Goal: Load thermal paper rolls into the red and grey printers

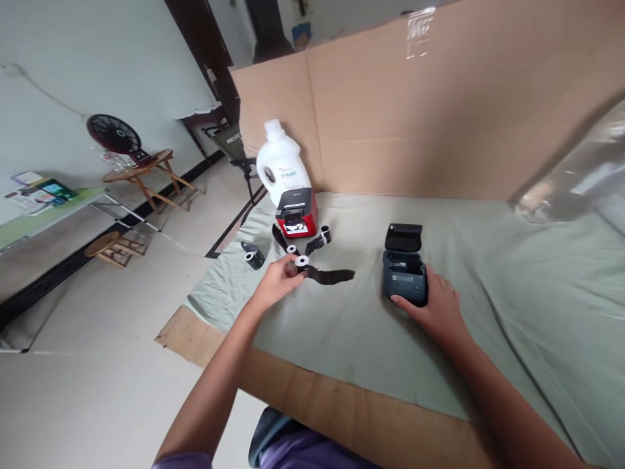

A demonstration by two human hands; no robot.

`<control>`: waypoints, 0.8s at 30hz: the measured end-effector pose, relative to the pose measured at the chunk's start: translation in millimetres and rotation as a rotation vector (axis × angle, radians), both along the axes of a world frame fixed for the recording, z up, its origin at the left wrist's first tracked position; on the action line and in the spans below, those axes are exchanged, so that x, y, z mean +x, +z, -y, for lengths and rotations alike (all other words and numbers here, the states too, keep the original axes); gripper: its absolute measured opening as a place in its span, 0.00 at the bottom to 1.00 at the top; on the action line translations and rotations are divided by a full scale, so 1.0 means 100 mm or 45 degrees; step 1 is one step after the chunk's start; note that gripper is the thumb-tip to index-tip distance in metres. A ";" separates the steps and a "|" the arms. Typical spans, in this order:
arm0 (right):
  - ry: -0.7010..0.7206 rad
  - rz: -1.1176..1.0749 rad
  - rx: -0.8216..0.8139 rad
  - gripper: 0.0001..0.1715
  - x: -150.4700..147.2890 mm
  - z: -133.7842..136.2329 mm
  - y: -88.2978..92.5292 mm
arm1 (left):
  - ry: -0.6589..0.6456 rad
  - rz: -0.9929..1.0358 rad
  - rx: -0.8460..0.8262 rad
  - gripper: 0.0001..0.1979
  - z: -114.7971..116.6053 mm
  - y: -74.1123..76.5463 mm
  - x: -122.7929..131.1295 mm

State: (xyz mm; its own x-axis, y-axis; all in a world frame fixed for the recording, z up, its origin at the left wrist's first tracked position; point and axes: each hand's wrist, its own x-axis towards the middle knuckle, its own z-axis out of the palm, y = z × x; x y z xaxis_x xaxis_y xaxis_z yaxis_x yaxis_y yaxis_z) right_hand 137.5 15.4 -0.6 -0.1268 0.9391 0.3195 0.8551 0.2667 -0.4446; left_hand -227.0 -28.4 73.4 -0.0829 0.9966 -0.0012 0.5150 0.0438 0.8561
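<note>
My left hand is closed round a small paper roll with a white core. From that roll a loose black strip trails to the right over the cloth. On the right, my right hand grips the side and front of a dark portable label printer, whose lid stands raised, exposing the bay. Another roll lies just behind my left fingers. Further small black rolls lie around: one to the left, one farther back with its tail curling out.
A red and black box-shaped device stands behind the rolls, with a white jug at its back. Green cloth covers the wooden board. A tall cardboard sheet walls off the rear. Clear plastic wrap is at far right.
</note>
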 end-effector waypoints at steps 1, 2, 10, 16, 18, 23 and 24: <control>-0.001 0.007 -0.008 0.55 0.00 0.00 0.00 | 0.063 -0.013 -0.021 0.18 0.07 -0.04 -0.17; -0.001 0.011 -0.015 0.55 0.01 -0.01 -0.01 | 0.118 -0.008 -0.044 0.19 0.11 -0.09 -0.31; -0.011 -0.018 -0.049 0.55 0.00 -0.02 0.01 | 0.189 0.266 -0.193 0.24 0.10 -0.32 -0.57; -0.005 -0.036 -0.037 0.57 0.00 -0.02 0.01 | 0.183 0.110 -0.180 0.34 0.17 -0.07 -0.70; -0.005 -0.032 -0.051 0.57 0.01 -0.03 0.01 | 0.261 -0.011 -0.020 0.31 0.09 0.08 -0.74; -0.004 -0.023 -0.046 0.58 0.01 -0.03 0.00 | 0.019 -0.608 0.060 0.19 -0.33 0.36 -0.61; -0.005 -0.019 -0.042 0.58 0.02 -0.03 -0.01 | -0.036 -0.716 0.009 0.18 -0.43 0.38 -0.56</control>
State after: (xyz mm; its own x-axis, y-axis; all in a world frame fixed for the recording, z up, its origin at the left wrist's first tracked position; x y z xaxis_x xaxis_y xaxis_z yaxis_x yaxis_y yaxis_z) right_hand 139.0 18.7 -1.1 -0.1182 0.9497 0.2901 0.8494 0.2480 -0.4659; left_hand -283.1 14.3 111.7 -0.0418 0.9983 0.0417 0.8930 0.0186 0.4497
